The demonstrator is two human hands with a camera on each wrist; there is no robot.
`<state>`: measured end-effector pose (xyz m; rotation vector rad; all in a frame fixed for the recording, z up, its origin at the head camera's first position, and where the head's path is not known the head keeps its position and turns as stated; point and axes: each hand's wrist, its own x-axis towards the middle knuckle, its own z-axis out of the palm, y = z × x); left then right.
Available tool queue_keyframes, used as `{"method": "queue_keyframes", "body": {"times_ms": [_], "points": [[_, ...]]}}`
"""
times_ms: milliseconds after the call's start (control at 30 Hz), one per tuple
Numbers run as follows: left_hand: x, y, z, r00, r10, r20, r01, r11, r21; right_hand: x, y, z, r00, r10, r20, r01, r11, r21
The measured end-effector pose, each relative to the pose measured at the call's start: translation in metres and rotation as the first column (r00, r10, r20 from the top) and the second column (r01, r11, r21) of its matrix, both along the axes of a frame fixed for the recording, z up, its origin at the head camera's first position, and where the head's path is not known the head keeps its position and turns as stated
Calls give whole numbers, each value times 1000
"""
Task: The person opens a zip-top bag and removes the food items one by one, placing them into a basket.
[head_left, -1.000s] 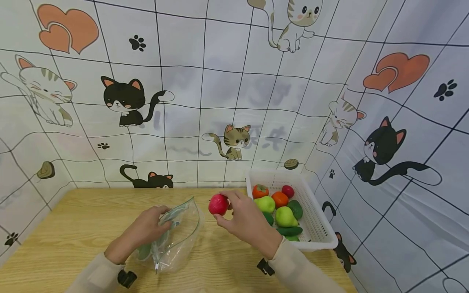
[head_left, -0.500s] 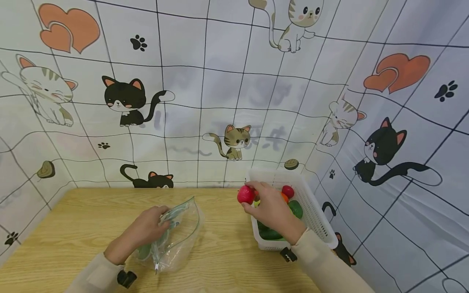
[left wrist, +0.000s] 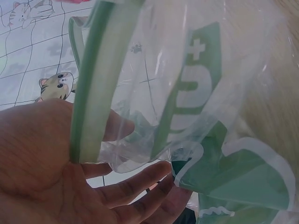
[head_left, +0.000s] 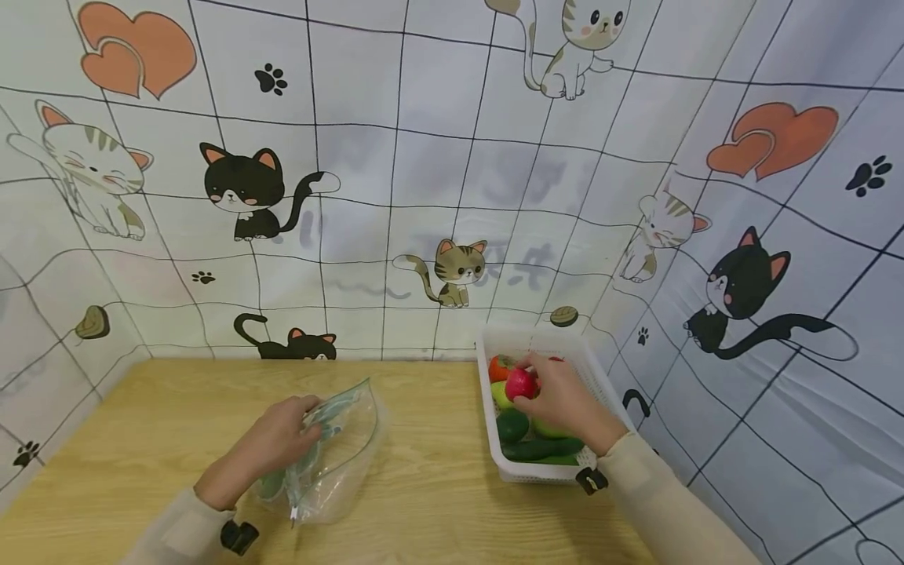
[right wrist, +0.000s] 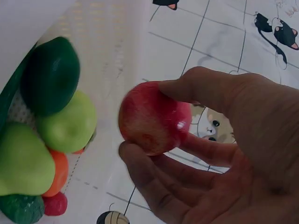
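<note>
My right hand (head_left: 561, 398) pinches a small red apple (head_left: 521, 385) between thumb and fingertips, over the white basket (head_left: 496, 463). The apple (right wrist: 152, 116) shows a brownish patch in the right wrist view. On the left, my left hand (head_left: 278, 439) holds a clear zip bag (head_left: 353, 471) by its mouth, above the table. Green print and a green zip strip mark the bag (left wrist: 201, 88) in the left wrist view; the thumb shows through the plastic, the other fingers lie outside it.
In the basket lie a persimmon (head_left: 501, 366), a dark green avocado-shaped fruit (head_left: 512, 424), a cucumber (head_left: 540, 449), a green pear (right wrist: 23, 158) and a green apple (right wrist: 70, 121). The wooden table (head_left: 431, 486) meets a cat-print curtain (head_left: 381, 157) at the back and right.
My right hand has carried the red apple rightward from beside the bag to over the basket. The left hand and the bag have stayed nearly in place.
</note>
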<state>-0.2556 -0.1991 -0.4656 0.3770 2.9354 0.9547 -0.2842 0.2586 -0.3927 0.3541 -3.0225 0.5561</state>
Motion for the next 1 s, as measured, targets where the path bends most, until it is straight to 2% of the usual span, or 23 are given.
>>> {"method": "queue_keyframes", "body": {"times_ms": [333, 433, 700, 1000], "points": [[-1, -9, -2, 1000, 14, 14, -14, 1000, 3, 0, 25, -8, 992, 12, 126, -35, 983, 182], [-3, -14, -1, 1000, 21, 4, -21, 1000, 1, 1, 27, -12, 988, 6, 156, -38, 979, 203], [-8, -29, -2, 998, 44, -53, -45, 999, -27, 3, 29, -20, 983, 7, 182, -43, 980, 196], [-11, -42, -3, 995, 78, -61, -81, 996, -46, 5, 30, -25, 982, 4, 186, -35, 986, 165]]}}
